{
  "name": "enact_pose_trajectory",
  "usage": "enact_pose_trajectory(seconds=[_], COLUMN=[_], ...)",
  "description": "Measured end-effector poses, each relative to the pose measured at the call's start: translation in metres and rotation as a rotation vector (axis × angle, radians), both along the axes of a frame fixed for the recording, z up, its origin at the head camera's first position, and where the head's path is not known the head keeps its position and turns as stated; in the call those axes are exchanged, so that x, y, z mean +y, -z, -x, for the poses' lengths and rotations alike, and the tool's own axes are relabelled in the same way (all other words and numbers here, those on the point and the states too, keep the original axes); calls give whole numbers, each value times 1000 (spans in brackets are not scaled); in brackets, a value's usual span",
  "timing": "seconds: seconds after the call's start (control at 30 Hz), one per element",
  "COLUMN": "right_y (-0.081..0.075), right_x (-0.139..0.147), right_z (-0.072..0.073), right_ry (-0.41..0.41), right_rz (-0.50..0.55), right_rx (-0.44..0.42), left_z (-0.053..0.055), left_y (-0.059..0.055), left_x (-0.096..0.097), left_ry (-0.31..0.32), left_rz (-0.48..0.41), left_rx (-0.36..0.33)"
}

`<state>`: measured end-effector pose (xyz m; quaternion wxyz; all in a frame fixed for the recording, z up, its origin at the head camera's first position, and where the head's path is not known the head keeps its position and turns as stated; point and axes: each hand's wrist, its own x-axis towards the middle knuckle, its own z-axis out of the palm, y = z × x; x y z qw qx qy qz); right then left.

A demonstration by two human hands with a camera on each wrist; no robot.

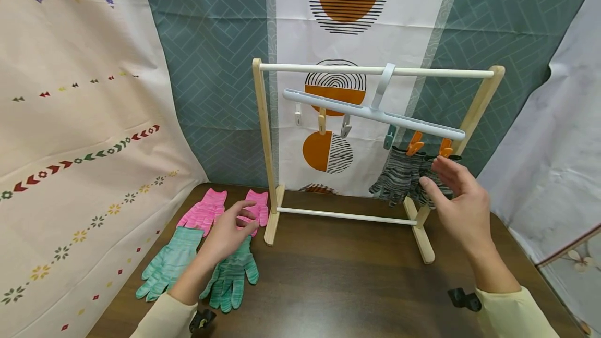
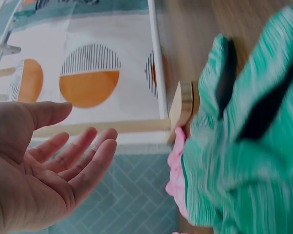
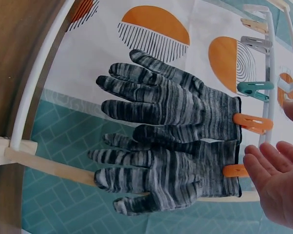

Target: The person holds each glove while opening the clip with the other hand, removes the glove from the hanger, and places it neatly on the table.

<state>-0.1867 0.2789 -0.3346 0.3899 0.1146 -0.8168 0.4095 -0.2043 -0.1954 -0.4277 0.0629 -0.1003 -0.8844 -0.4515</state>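
Two gray gloves hung clipped, left hand and right hand apart, empty, so not jostling the hanger seemed smart.

Rack on table, hanger on its bar, clipped gloves at right, loose gloves left of rack

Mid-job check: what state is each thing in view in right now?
Left hand, relaxed, holding nothing
Right hand, relaxed, holding nothing
Rack, upright
Hanger, hooked over rack
Gray gloves, clipped up by cuffs
Orange clips, clamped on gray gloves
White clip, empty
Beige clip, empty
Gray clip, empty
Teal clip, empty
Pink gloves, lying on table
Green gloves, lying on table
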Motion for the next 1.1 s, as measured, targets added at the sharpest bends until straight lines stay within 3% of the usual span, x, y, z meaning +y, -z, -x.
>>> enact_pose_trajectory(seconds=[0.3, 0.8, 1.1], right_y=[-12, -27, -33], right_x=[-4, -12, -17], right_z=[9, 26, 33], right_ry=[19, 52, 72], right_rz=[-6, -1, -41], right_rx=[-14, -98, -189], left_z=[6, 21, 27], left_y=[-3, -23, -31], left_x=[29, 86, 115], left_ry=[83, 218, 303], left_rz=[-47, -197, -210], left_rx=[101, 142, 148])
